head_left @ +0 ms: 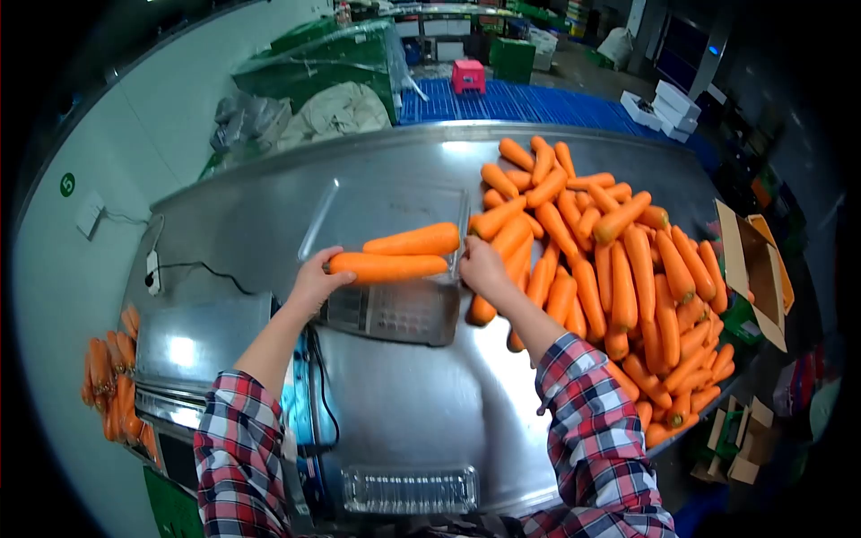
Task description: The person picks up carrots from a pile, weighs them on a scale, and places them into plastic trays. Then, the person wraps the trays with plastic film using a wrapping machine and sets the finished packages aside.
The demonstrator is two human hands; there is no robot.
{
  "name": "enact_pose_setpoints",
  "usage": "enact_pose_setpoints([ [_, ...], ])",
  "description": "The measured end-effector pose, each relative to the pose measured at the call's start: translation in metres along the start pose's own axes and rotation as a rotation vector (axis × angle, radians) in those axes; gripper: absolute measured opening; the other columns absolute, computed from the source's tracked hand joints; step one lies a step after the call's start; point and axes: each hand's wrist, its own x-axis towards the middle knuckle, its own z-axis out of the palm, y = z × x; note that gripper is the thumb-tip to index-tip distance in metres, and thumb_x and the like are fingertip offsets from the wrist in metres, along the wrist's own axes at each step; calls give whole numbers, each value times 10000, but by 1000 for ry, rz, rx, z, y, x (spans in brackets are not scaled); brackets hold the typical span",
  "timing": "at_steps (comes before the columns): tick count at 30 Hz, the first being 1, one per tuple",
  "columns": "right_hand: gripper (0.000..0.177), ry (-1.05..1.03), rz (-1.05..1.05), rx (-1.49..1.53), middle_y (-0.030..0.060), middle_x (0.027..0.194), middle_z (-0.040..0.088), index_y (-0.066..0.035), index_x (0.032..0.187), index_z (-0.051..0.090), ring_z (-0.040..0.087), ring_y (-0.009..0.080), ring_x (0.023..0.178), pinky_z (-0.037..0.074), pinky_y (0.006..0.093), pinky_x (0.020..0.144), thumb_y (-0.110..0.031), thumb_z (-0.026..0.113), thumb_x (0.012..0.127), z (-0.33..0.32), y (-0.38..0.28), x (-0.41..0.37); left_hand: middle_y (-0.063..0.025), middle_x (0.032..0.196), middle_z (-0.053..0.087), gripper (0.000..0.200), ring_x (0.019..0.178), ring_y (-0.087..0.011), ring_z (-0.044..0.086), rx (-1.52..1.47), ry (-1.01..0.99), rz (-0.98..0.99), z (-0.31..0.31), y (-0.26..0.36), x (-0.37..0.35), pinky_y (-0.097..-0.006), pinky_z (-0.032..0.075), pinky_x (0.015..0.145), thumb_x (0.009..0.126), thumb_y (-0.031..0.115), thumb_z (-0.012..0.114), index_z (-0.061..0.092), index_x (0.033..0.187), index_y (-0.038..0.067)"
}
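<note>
My left hand (320,280) is closed round the stem end of a lower carrot (390,267), which lies level above a weighing scale (395,312). Just behind it, an upper carrot (413,239) rests over the scale's clear tray (359,199). My right hand (482,266) is at the right edge of the tray, beside the tip of the upper carrot; its fingers are curled and partly hidden, so what they hold, if anything, cannot be made out. A large carrot pile (619,260) spreads to the right of my right hand.
A clear plastic container (411,490) lies at the near edge of the metal table (404,394). Packed carrots (112,381) are at the far left, beside a metal-topped machine (202,341). A black cable crosses the table. An open cardboard box (753,269) stands at the right.
</note>
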Motion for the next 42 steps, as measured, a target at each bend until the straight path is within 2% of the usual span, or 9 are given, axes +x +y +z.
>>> enact_pose_setpoints([
  [4, 228, -71, -43, -309, 227, 900, 580, 29, 945, 592, 566, 394, 827, 465, 429, 803, -60, 553, 739, 3, -9, 14, -158, 1221, 537, 606, 1058, -248, 560, 78, -11, 12, -6, -19, 34, -316, 428, 925, 726, 265, 729, 511, 1234, 15],
  [9, 227, 119, -141, -124, 195, 972, 539, 1, 975, 597, 549, 346, 925, 448, 371, 843, -149, 597, 805, -36, -12, 1, -175, 1180, 543, 592, 1045, -261, 560, 286, 246, 178, -30, -26, 41, -334, 421, 927, 818, 393, 630, 502, 1229, -13],
  [17, 264, 118, -42, -186, 150, 937, 574, 10, 1013, 591, 572, 269, 909, 449, 330, 827, -164, 598, 815, -36, 22, 11, -197, 1095, 578, 611, 1002, -278, 566, 134, 256, -19, -46, -35, 41, -345, 430, 885, 842, 469, 575, 527, 1188, -32],
  [22, 351, 35, -48, -248, 193, 867, 626, 12, 989, 544, 621, 324, 813, 482, 383, 745, -251, 647, 782, -8, 13, 10, -207, 1158, 551, 744, 1049, -286, 551, 207, 197, -166, -21, -13, 35, -347, 428, 899, 806, 534, 591, 454, 1259, -39],
  [26, 412, 12, 143, -341, 220, 890, 627, 13, 1013, 442, 605, 382, 866, 477, 418, 755, -243, 654, 769, -1, -16, -1, -174, 1155, 553, 723, 1041, -257, 552, 32, 28, -144, 2, -13, 34, -332, 434, 891, 781, 466, 649, 439, 1275, -20],
  [33, 220, 102, 131, -261, 260, 865, 621, 41, 912, 547, 596, 423, 872, 466, 479, 780, -127, 513, 774, 7, -5, -9, -104, 1060, 574, 555, 921, -193, 596, -274, -38, -194, 13, -10, 4, -279, 487, 753, 730, 241, 745, 494, 1174, 22],
  [34, 172, 9, 213, -162, 185, 785, 629, 40, 799, 568, 643, 254, 690, 524, 339, 602, -130, 586, 780, 19, 20, 6, -98, 1039, 578, 527, 905, -183, 600, -325, -26, -206, 14, -9, -5, -269, 494, 723, 730, 213, 748, 500, 1155, 26],
  [37, 154, -178, 434, 458, 106, 728, 607, 14, 802, 574, 605, 147, 618, 501, 248, 537, -139, 583, 789, 1, -3, -19, -80, 980, 592, 478, 841, -147, 599, -361, -20, -171, 5, -7, -20, -242, 494, 612, 731, 154, 751, 511, 1125, 28],
  [42, 121, -178, 419, 517, 45, 608, 552, -44, 757, 559, 533, 131, 502, 445, 247, 455, -164, 560, 776, 12, -63, -77, -87, 975, 590, 514, 810, -131, 579, -361, -170, 91, -82, -9, -38, -251, 488, 619, 706, 180, 774, 521, 1123, 18],
])
